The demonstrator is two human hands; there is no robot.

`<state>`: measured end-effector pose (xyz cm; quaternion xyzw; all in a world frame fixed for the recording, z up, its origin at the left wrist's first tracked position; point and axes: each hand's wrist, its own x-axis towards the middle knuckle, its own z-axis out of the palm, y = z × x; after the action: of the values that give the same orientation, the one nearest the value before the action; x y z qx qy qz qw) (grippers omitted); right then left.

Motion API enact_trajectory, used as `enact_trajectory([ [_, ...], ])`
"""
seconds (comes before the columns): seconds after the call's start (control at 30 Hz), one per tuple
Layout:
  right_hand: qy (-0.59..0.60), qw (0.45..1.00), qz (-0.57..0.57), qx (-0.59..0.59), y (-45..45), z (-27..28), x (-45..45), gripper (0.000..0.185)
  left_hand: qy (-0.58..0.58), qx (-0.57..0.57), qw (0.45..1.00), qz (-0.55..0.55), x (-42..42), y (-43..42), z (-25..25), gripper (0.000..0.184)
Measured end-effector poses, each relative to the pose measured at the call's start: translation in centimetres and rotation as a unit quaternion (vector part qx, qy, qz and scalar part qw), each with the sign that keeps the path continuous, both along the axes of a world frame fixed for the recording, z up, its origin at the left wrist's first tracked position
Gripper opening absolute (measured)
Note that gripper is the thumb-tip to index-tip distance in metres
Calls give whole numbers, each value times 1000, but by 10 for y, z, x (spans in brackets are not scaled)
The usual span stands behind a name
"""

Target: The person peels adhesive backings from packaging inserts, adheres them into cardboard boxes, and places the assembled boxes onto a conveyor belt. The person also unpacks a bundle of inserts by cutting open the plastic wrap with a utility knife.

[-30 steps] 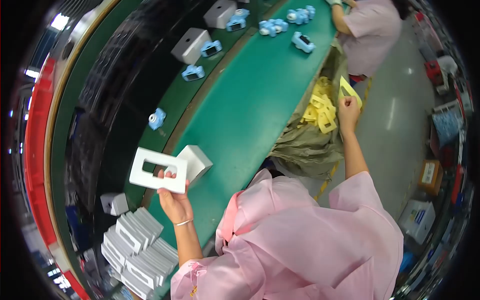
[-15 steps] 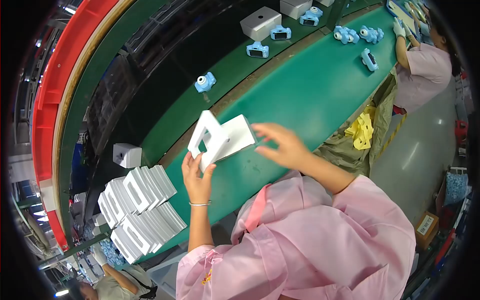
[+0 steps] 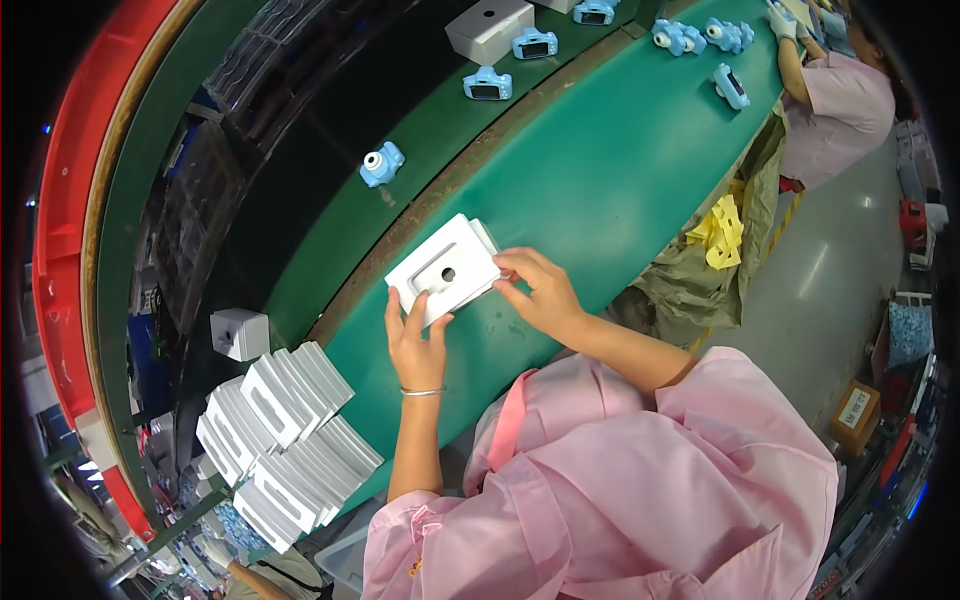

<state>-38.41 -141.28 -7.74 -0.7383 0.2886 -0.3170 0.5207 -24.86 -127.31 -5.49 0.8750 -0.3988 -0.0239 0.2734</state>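
Observation:
A white cardboard insert (image 3: 474, 268) with a long cut-out lies over a white box (image 3: 485, 238) on the green work surface. A dark round hole shows through the cut-out. My left hand (image 3: 415, 350) grips the insert's near left edge, thumb and fingers around it. At the right corner, my right hand (image 3: 545, 298) pinches the edge between thumb and fingers; whether it also touches the box below I cannot tell. Stacked white inserts (image 3: 290, 395) of the same shape sit to the left of my left hand.
Blue toy cameras (image 3: 381, 164) stand along the dark green belt, with more blue cameras (image 3: 678, 38) on the far surface. A closed white box (image 3: 240, 333) is at left, a grey-white box (image 3: 489, 30) at the back. Yellow pieces (image 3: 717, 233) lie in a sack. A co-worker (image 3: 835, 105) is at upper right.
The insert has gone from standing tilted in my left hand to lying flat over the white box. My right hand has moved in and taken hold of its right corner.

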Motion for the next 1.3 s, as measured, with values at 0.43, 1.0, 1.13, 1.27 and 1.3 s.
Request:
enact_trajectory([
  [0.43, 1, 998, -24, -53, -4, -18, 0, 21, 3, 27, 1000, 4, 0, -7, -8, 41],
  [1.0, 6, 996, -21, -85, -3, -22, 0, 21, -50, 36, 998, -19, 2, -5, -12, 41],
  [1.13, 4, 996, -19, -92, -3, -24, 1, 21, -50, 44, 998, -19, 3, -6, -11, 41],
  [1.27, 3, 995, -14, -99, -4, -26, 1, 22, -51, 49, 997, -20, 4, -6, -11, 42],
  [1.3, 5, 995, -11, -103, -5, -26, 1, 23, -52, 48, 997, -22, 4, -6, -12, 41],
])
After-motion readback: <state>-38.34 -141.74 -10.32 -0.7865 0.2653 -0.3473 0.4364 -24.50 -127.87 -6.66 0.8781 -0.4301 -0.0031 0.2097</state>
